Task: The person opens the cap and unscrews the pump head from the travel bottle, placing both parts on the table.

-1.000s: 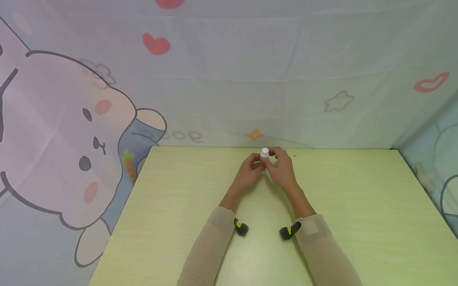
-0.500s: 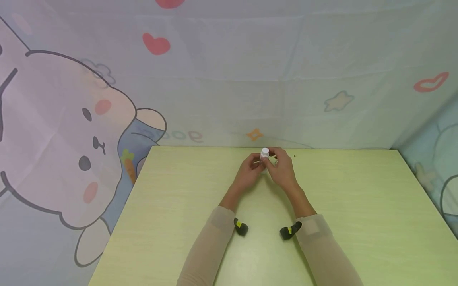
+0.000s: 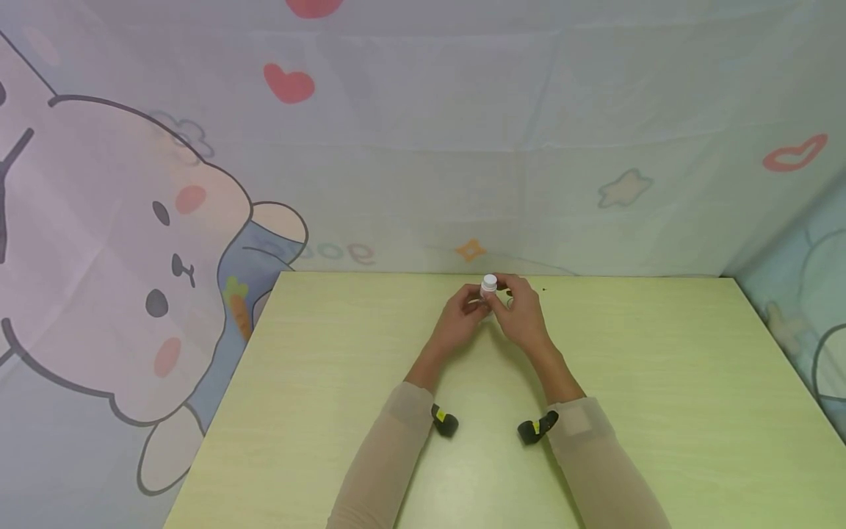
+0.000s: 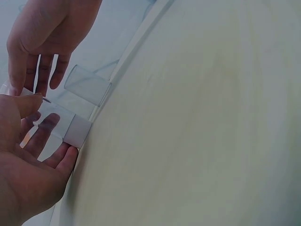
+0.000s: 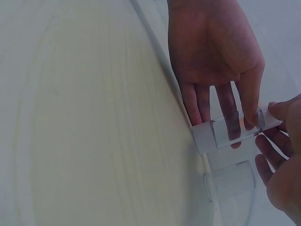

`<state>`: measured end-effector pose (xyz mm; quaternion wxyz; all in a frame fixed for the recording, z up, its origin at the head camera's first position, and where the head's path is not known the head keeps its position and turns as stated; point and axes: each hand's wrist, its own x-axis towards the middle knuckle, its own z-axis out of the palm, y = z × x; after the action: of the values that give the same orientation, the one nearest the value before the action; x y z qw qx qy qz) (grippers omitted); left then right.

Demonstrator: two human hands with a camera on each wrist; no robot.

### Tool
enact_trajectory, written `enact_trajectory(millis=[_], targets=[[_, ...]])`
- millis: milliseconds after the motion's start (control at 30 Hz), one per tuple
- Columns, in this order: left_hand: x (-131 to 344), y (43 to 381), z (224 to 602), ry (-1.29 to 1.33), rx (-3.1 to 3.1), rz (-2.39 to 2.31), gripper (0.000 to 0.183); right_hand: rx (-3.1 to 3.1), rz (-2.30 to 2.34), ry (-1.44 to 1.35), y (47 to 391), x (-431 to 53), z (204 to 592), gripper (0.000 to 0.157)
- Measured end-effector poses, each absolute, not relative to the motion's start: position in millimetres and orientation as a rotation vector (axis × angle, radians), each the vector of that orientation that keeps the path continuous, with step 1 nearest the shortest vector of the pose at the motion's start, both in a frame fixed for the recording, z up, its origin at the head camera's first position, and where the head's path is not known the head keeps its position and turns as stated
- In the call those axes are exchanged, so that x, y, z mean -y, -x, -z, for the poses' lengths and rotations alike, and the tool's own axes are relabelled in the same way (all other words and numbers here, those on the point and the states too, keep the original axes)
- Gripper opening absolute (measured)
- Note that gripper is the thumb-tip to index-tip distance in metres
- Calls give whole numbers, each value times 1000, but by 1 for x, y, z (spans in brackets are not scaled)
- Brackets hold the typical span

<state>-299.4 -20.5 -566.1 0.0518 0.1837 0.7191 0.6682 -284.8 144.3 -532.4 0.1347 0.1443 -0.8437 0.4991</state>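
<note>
In the head view, a small white-capped bottle [image 3: 489, 283] stands upright between both hands near the far table edge. Its see-through body [image 4: 59, 118] and white bottom band [image 4: 78, 131] show in the left wrist view. My left hand [image 3: 454, 323] grips the body from the left, with fingers visible through it and others by the bottom band. My right hand [image 3: 522, 316] pinches the bottle's upper part from the right, its thumb [image 5: 279, 109] near the top. Close by the bottle is a clear cylindrical cup [image 5: 231, 180], mostly hidden by my right hand in the head view.
The light wood-look table [image 3: 317, 382] ends just beyond the hands at a printed cloth backdrop [image 3: 423, 147]. A tiny dark speck [image 3: 545, 289] lies right of the right hand. Black wrist cameras [image 3: 445, 421] sit on both sleeves.
</note>
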Motion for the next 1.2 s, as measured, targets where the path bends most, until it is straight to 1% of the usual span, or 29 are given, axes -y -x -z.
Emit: enact_trajectory(millis=[567,1000,1200], targets=[[20,301,568,-533,-2185,-2030,31,2457,-1429,-418,284,-143,533,38],[21,300,568,-526,-2202,-2013,30,2441,-1447,-328,285,-140,534,45],[21,302,569,-521,-2207,-2010,31,2449,-1450,-291,286,-140,533,42]])
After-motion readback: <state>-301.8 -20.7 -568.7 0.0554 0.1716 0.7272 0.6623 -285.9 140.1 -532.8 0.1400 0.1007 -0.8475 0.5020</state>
